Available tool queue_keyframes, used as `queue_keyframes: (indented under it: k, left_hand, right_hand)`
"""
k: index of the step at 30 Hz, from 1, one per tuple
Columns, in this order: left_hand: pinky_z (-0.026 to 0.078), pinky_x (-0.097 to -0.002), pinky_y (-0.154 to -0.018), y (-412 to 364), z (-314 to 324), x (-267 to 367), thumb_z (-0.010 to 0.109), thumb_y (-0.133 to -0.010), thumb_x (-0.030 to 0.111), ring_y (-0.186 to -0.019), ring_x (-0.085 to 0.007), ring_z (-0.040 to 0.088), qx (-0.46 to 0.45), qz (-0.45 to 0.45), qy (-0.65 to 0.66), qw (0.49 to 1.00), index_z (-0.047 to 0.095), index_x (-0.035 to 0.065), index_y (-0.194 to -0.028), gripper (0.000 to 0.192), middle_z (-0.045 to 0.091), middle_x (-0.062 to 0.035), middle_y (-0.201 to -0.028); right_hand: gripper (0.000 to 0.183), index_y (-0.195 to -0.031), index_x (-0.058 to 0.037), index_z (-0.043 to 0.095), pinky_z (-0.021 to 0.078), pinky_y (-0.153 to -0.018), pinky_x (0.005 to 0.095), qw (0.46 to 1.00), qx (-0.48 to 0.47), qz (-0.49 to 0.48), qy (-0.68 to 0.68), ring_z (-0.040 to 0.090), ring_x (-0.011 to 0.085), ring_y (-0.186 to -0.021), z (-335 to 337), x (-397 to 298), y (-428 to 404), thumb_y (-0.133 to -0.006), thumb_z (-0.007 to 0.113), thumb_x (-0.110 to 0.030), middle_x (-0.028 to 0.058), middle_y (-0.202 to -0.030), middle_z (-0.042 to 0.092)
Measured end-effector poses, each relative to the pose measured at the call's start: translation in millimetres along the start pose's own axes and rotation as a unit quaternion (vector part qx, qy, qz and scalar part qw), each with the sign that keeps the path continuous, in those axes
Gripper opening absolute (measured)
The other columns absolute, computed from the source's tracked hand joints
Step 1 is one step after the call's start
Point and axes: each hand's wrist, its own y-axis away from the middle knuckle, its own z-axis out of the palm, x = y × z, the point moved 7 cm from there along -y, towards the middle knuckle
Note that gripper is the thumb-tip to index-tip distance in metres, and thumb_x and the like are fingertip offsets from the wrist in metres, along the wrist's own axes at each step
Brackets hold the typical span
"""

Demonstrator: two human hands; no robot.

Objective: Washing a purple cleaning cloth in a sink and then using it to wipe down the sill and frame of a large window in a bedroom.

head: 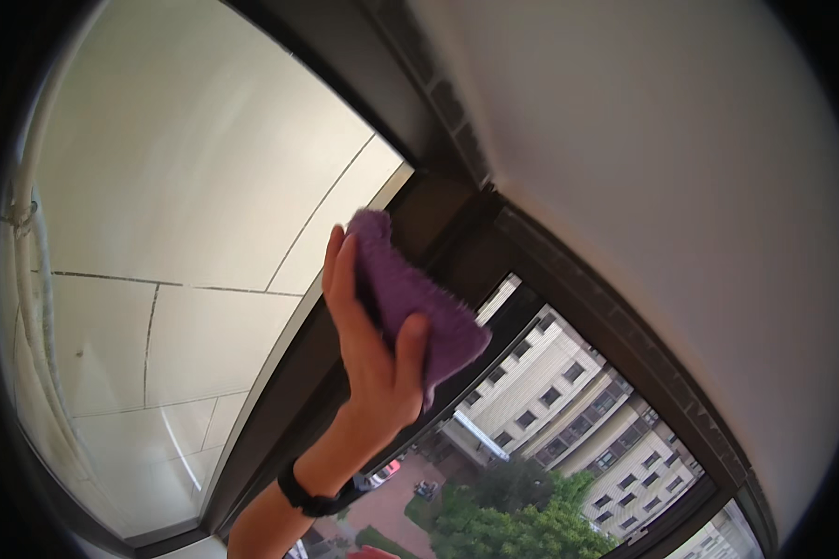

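My left hand (pixel 374 349) is raised near the upper corner of a dark window frame (pixel 454 209), with a purple fluffy cloth (pixel 419 307) between its thumb and fingers. The cloth lies over part of the frame; whether it touches the frame is hard to tell. A black wristwatch (pixel 314 492) is on this wrist. At the bottom edge, a small skin-coloured part, apparently my right hand (pixel 372 553), shows to the right of the left forearm; most of it is hidden, as is anything it may hold.
Left of the frame is a pale panelled wall (pixel 203 335) with pipes or cables (pixel 28 237) along it. A plain pale surface (pixel 657 140) borders the frame on the right. Through the window, a building (pixel 566 391), trees (pixel 510 517) and a paved yard (pixel 405 499) show far below.
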Motion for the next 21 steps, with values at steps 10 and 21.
queue_keyframes:
  k: [10, 21]
  left_hand:
    - [0.032, -0.0523, -0.109, -39, 67, -34, 0.065, -0.084, 0.01, -0.131, -0.0485, 0.035, -0.037, 0.147, -0.306, 0.94, 0.039, -0.0055, -0.135, 0.059, 0.032, -0.0276, -0.145]
    - [0.033, -0.0477, -0.111, -37, 77, -30, 0.062, -0.085, 0.012, -0.132, -0.0425, 0.037, -0.14, 0.103, -0.352, 0.92, 0.049, -0.0107, -0.127, 0.05, 0.033, -0.0279, -0.144]
  right_hand:
    - [0.036, -0.128, -0.0038, 0.051, 0.0519, -0.073, 0.0295, 0.994, -0.033, 0.028, 0.105, 0.065, 0.0234, -0.082, -9, -2, 12, -0.094, 0.055, -0.011, 0.0123, -0.107, 0.065]
    - [0.033, -0.123, -0.0015, 0.054, 0.0524, -0.07, 0.0323, 0.982, -0.068, 0.051, 0.17, 0.065, 0.0247, -0.078, -10, 4, 13, -0.09, 0.053, 0.0, 0.0126, -0.102, 0.067]
